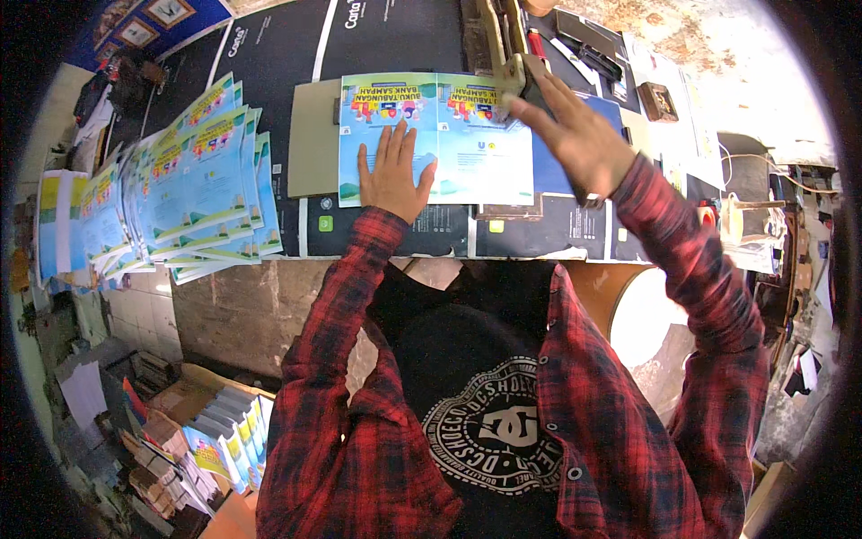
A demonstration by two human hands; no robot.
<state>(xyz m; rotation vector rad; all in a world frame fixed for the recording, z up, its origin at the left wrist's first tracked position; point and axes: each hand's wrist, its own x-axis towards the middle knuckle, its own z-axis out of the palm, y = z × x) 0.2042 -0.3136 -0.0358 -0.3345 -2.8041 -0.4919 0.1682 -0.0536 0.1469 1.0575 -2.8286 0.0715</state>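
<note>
My left hand (393,175) lies flat on an open printed sheet (489,175), its fingers spread over the left half. The sheet is blue, green and yellow, with a fold line down the middle. Over its right edge, my right hand (584,139) wraps a long dark tool (532,79) with a metal-coloured front, which resembles a stapler. The thumb is on the near-left side, partly blurred, and the palm hides most of the tool. Under the sheet lies a grey-beige board (312,144). Left of it, many matching sheets (193,184) lie fanned out in an overlapping pile.
Dark boards with white strips cover the table (377,40). Behind the right hand stand a long metal bar (489,40), a red-handled tool (536,43) and a small brown box (658,101). Bundled booklets (229,436) fill a carton at lower left; a round stool (642,310) stands below the table.
</note>
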